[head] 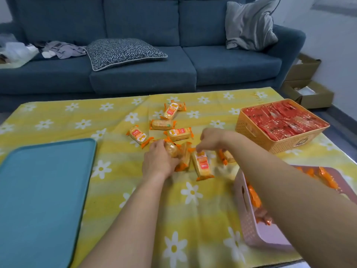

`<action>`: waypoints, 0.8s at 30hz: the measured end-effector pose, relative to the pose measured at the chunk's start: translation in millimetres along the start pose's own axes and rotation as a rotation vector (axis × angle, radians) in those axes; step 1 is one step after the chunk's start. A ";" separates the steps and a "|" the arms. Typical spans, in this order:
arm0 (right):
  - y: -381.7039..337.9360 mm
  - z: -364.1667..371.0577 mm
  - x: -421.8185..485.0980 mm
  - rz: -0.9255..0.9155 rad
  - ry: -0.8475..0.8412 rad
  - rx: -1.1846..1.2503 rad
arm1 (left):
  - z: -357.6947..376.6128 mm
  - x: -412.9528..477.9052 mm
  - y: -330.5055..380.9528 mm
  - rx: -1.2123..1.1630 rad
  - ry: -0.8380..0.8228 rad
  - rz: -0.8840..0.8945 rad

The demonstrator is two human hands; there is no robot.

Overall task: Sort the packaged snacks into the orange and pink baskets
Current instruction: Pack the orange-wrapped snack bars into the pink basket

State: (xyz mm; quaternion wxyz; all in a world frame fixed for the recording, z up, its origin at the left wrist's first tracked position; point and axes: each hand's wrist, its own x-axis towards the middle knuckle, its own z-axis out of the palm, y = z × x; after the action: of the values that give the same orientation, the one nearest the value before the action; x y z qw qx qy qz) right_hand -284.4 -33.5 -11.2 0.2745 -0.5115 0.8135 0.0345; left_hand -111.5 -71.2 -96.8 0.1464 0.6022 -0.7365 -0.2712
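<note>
So the snacks still loose are orange-ended cracker packs, scattered mid-table on the yellow daisy cloth (pixel 119 200). Left hand (pixel 158 161) is wrapped around one pack (pixel 171 149), fingers closed on it, with another pack (pixel 184 158) leaning right against it. Right hand (pixel 210 139) is curled downward, fingertips pinching the top end of a pack (pixel 201 165) that lies lengthwise just beside the left-hand ones. One more pack (pixel 226 156) sits half hidden under the right forearm.

Further back there's a loose group: one pack (pixel 139 136) to the left, one (pixel 179 133) just beyond the hands, one (pixel 162 124) behind that, and a pair at the far end where one pack (pixel 171 111) lies on top of another (pixel 181 106).

Orange basket (pixel 251 130) is at the far right, packed full of red packets (pixel 284 118). Pink basket (pixel 249 225) is near right, partly behind the right arm, with orange packs (pixel 326 178) inside.

A teal tray (pixel 38 200) lies on the left of the table. Behind everything, a blue sofa (pixel 144 72) with a patterned cushion (pixel 123 52), a grey cushion (pixel 249 26) and some clothes (pixel 61 49) on it, plus cardboard boxes (pixel 307 91) on the floor at right
</note>
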 end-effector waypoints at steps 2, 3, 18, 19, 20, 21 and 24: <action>19.2 4.9 6.8 0.040 0.004 -0.084 | 2.1 -1.4 0.9 0.127 -0.045 0.039; 27.5 7.9 10.6 0.054 0.051 -0.130 | 1.3 -3.7 2.3 0.180 -0.062 0.050; 64.8 6.7 10.6 0.140 -0.061 -0.508 | 2.0 -17.0 27.2 -0.254 -0.311 -0.065; 62.5 4.1 9.1 0.113 -0.035 -0.388 | 1.2 -17.4 27.2 -0.342 -0.302 -0.101; 60.4 1.6 8.3 0.079 0.002 -0.225 | 0.3 -17.3 26.4 -0.441 -0.290 -0.140; 58.6 -0.1 9.6 0.059 0.023 -0.065 | -0.7 -17.2 25.6 -0.540 -0.285 -0.198; 46.9 3.6 12.4 0.100 -0.089 0.222 | -4.1 -15.3 24.0 -0.828 -0.316 -0.384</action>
State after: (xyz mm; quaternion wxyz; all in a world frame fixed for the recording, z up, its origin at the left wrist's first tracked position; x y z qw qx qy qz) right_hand -326.9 -20.1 -30.8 0.3629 -0.4347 0.8240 -0.0194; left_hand -125.0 -54.3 -78.0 0.2074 0.5698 -0.4556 -0.6517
